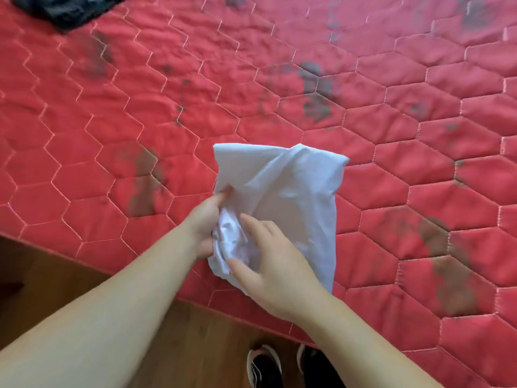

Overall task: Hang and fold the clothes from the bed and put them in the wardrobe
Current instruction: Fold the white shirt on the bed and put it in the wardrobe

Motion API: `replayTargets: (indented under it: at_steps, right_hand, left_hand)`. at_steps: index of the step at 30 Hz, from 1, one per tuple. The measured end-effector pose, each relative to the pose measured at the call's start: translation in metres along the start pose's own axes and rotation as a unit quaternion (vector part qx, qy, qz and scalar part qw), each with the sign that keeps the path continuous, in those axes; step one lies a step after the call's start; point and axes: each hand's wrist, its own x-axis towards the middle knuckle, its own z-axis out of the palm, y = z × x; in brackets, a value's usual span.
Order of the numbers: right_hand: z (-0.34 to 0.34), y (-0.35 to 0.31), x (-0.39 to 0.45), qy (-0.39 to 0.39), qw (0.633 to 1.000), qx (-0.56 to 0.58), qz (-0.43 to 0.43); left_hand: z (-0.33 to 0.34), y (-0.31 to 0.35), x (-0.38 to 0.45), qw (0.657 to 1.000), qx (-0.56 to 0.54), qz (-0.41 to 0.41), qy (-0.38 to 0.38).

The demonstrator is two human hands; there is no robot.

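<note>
Red quilted bed beneath, white garment folded small on it and held at its near end.
Left hand grips the bunched near edge; right hand, fingers loose and spread, rests against the cloth. Folding looks nearly finished; stowing remains. Far beyond the left hand lies a dark garment, seemingly unfolded. No wardrobe in sight.

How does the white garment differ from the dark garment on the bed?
The white garment is pale, folded and near the bed's edge; the dark garment is black, bunched and at the far corner. The left hand grips the white one and the right hand touches it; nothing touches the dark one. Both lie on the red mattress.
</note>
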Motion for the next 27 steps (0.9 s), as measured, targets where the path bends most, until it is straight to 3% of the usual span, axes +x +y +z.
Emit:
replayTargets:
  at_steps: [3, 6, 9, 11, 13, 15, 17, 20, 23, 27]
  right_hand:
    - [0.007, 0.029, -0.010, 0.015, 0.989, -0.143, 0.013]
    - [0.005, 0.037, -0.010, 0.040, 0.985, -0.166, -0.007]
    - [-0.018, 0.037, 0.006, 0.199, 0.967, -0.136, -0.079]
    - [-0.048, 0.035, 0.029, 0.263, 0.943, -0.179, -0.100]
    - [-0.089, 0.036, 0.059, 0.191, 0.960, -0.198, -0.044]
    - [-0.130, 0.043, 0.086, 0.018, 0.988, -0.144, 0.044]
    - [-0.156, 0.055, 0.103, -0.091, 0.987, -0.085, 0.103]
    - [-0.166, 0.076, 0.117, -0.100, 0.977, -0.111, 0.153]
    - [-0.157, 0.086, 0.123, -0.056, 0.972, -0.134, 0.184]
    - [-0.142, 0.092, 0.133, 0.013, 0.979, -0.135, 0.152]
  left_hand:
    - [-0.005, -0.011, 0.005, 0.996, 0.065, 0.020, 0.051]
    - [-0.005, -0.022, 0.004, 0.993, 0.099, 0.056, 0.038]
    - [-0.003, -0.019, 0.000, 0.985, 0.147, 0.087, 0.007]
    - [0.001, -0.012, 0.001, 0.978, 0.178, 0.113, -0.008]
    - [0.007, -0.003, 0.001, 0.971, 0.201, 0.123, -0.032]
    - [0.014, 0.004, 0.003, 0.967, 0.217, 0.125, -0.052]
    - [0.019, 0.009, 0.005, 0.966, 0.225, 0.110, -0.063]
    - [0.018, 0.010, 0.005, 0.953, 0.276, 0.037, -0.119]
    - [0.007, 0.003, 0.003, 0.928, 0.361, 0.016, -0.092]
    - [-0.019, 0.003, -0.004, 0.950, 0.293, 0.011, -0.103]
